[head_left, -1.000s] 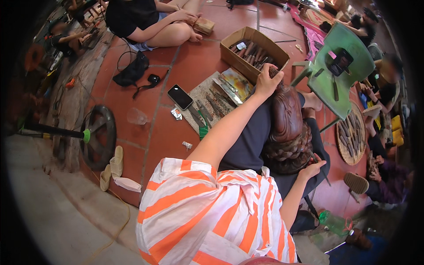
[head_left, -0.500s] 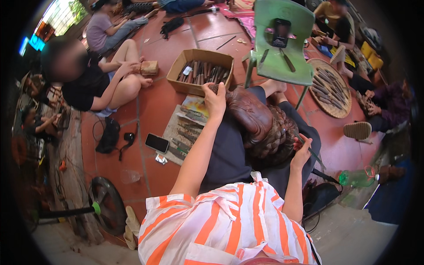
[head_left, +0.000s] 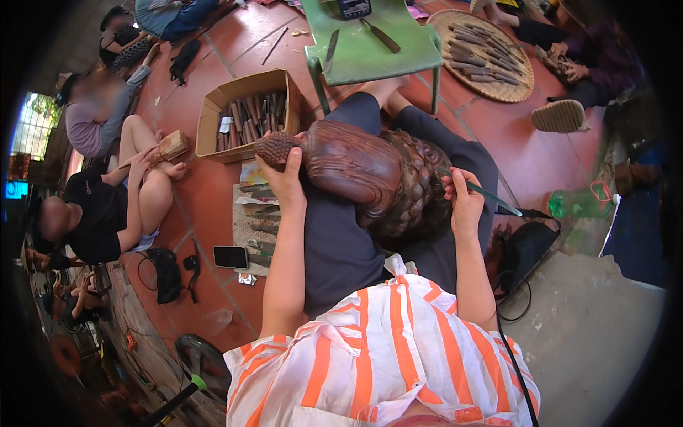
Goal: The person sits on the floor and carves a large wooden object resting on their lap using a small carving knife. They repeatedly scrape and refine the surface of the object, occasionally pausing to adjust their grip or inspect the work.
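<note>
A carved dark wooden statue point(head_left: 353, 165) lies across my lap, its knobbly head to the left and its scaly-looking carved base to the right. My left hand point(head_left: 288, 183) is closed around the head end, thumb on top, with the other fingers mostly hidden behind it. At the base end, my right hand point(head_left: 465, 206) grips a slim, flat, greenish tool point(head_left: 496, 198) whose long end points right, away from the statue. Whether the near end of the tool touches the wood I cannot tell.
Ahead left stands a cardboard box point(head_left: 206, 132) of wooden-handled tools. More tools lie on a mat point(head_left: 242, 213) by a phone point(head_left: 231, 257). A green chair point(head_left: 384, 57) and a round woven tray point(head_left: 530, 78) are ahead. A bottle point(head_left: 580, 203) lies right; several people sit around.
My view has turned, so the surroundings sit differently in it. The statue's knobbly head now shows more plainly in my left hand. My right hand still holds the tool, now tilted flatter.
</note>
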`<action>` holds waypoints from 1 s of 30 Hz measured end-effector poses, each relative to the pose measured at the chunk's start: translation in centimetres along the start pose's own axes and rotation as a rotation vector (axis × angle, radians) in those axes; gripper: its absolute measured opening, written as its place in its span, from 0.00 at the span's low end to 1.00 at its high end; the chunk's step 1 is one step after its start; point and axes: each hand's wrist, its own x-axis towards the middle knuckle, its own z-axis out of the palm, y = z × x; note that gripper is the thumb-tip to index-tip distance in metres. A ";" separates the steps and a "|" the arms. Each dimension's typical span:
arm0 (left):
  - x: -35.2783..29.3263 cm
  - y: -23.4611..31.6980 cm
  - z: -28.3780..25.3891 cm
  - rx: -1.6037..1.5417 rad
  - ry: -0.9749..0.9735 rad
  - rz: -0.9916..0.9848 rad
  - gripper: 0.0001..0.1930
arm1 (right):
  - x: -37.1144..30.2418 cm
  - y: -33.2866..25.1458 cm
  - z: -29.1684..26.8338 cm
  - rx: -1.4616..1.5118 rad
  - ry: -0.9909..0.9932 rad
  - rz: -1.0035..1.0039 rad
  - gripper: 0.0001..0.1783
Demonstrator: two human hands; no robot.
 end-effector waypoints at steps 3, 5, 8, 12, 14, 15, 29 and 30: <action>0.6 -0.8 -0.5 0.091 0.083 0.040 0.34 | -0.8 -1.8 0.0 -0.112 0.045 -0.074 0.07; 0.8 -1.4 -0.9 0.114 0.129 0.043 0.33 | -1.0 -2.7 -0.2 -0.244 0.054 -0.194 0.06; 0.4 -0.7 0.2 0.005 0.141 -0.013 0.31 | -1.4 -3.5 -1.4 -0.521 0.026 -0.478 0.05; 0.7 -2.1 -1.9 0.087 0.128 0.073 0.30 | -3.1 -4.2 -2.4 -0.644 -0.039 -0.445 0.06; 0.2 -1.9 -1.3 0.020 0.111 0.048 0.31 | -3.9 -4.4 -2.5 -0.537 -0.028 -0.256 0.07; 0.5 -1.7 -1.5 0.014 0.089 0.066 0.30 | -4.2 -4.0 -2.7 -0.527 -0.024 -0.263 0.06; 0.3 -1.9 -2.0 0.092 0.068 0.082 0.25 | -4.9 -2.7 -3.0 -0.850 -0.067 -0.395 0.05; 0.3 -1.8 -2.0 0.096 0.070 0.076 0.24 | -4.9 -2.7 -2.9 -0.874 -0.078 -0.407 0.05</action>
